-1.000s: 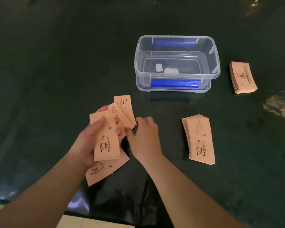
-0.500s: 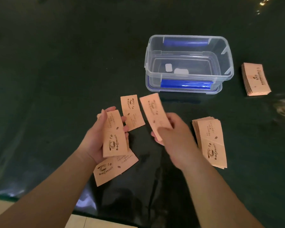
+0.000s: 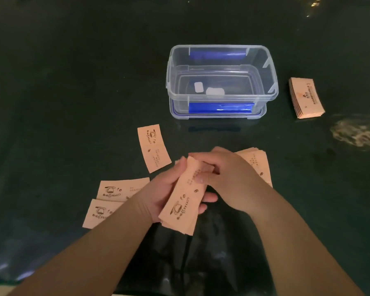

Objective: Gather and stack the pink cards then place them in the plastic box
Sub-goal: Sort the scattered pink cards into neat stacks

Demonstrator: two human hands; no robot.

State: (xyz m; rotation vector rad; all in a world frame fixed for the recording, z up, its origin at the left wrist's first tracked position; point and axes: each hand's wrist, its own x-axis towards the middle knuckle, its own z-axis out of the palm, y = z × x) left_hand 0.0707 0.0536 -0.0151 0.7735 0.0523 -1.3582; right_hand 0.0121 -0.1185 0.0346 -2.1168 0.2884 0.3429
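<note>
My left hand [image 3: 161,189] holds a small stack of pink cards [image 3: 183,205] printed with a coffee cup. My right hand [image 3: 229,178] grips the far end of the top card of that stack. One loose pink card [image 3: 153,148] lies on the dark table beyond my left hand. Two more loose pink cards [image 3: 118,190] lie overlapped to the left of my left wrist. A fanned pile of pink cards [image 3: 260,163] lies partly hidden behind my right hand. The clear plastic box [image 3: 221,97] with blue clips stands open further back.
A neat stack of pink cards [image 3: 307,98] lies to the right of the box. The box holds two small white pieces [image 3: 209,90]. The table [image 3: 73,92] is dark and glossy, and its near edge runs along the bottom left.
My right hand carried the card it picked up over to my left hand and laid it on the held stack. Both hands now meet in the middle.
</note>
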